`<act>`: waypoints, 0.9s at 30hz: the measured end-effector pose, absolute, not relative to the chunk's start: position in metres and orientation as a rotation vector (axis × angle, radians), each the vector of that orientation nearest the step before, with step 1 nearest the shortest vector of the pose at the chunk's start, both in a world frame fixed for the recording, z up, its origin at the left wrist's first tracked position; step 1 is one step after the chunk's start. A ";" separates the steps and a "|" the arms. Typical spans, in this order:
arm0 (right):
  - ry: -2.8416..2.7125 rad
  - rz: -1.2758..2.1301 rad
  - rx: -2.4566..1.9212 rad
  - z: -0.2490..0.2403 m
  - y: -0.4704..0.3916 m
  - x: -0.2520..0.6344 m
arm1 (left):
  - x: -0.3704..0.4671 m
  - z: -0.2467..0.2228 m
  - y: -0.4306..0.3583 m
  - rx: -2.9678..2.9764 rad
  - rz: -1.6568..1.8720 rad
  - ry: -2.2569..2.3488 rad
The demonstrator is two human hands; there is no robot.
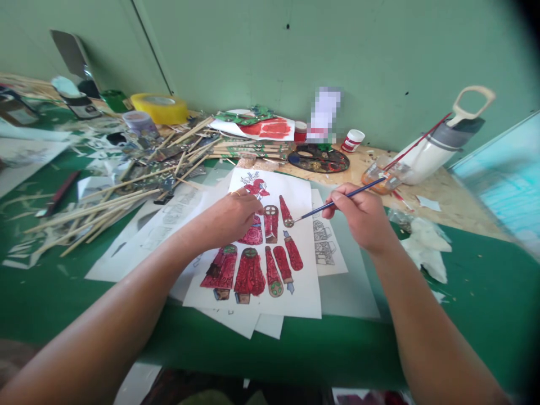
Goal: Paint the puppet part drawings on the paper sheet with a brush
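Your forearms frame the printed sheet at 12 o'clock on the tabletop. Left hand presses it flat, fingers curled; right hand pinches the paintbrush. Keep strokes light, inside the outlines.

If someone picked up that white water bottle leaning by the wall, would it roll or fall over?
The white water bottle is round-sided and already tilted, so it would probably roll if nudged. Its looped handle likely makes lifting easy. How full it is cannot be seen, so its weight is unclear.
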State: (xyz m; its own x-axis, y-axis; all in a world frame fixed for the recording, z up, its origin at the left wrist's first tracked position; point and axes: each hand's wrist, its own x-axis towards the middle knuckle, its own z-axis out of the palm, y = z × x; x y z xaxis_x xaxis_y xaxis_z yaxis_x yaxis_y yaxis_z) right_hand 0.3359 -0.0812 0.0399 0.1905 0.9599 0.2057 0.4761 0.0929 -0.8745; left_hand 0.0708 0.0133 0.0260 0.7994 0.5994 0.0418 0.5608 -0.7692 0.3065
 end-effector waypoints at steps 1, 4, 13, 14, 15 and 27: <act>-1.418 0.648 -1.517 0.040 -0.081 0.336 | 0.071 0.026 0.014 2.711 0.203 0.895; -1.415 0.647 -1.505 0.039 -0.081 0.336 | 0.070 0.025 0.014 2.718 0.201 0.888; -1.439 0.651 -1.555 0.036 -0.080 0.337 | 0.071 0.025 0.014 2.728 0.173 0.894; -1.440 0.651 -1.554 0.036 -0.080 0.337 | 0.071 0.025 0.014 2.728 0.174 0.893; -1.442 0.651 -1.551 0.037 -0.081 0.337 | 0.071 0.025 0.014 2.728 0.176 0.891; -1.408 0.603 -1.501 0.040 -0.081 0.333 | 0.071 0.026 0.014 2.730 0.168 0.904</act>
State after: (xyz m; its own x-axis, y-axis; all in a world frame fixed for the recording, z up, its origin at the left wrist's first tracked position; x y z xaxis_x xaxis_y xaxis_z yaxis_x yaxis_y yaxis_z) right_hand 0.3328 -0.0807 0.0402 0.2127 0.9451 0.2479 0.4731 0.1224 -0.8725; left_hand 0.0709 0.0138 0.0263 0.7996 0.5999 0.0274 0.5698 -0.7723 0.2808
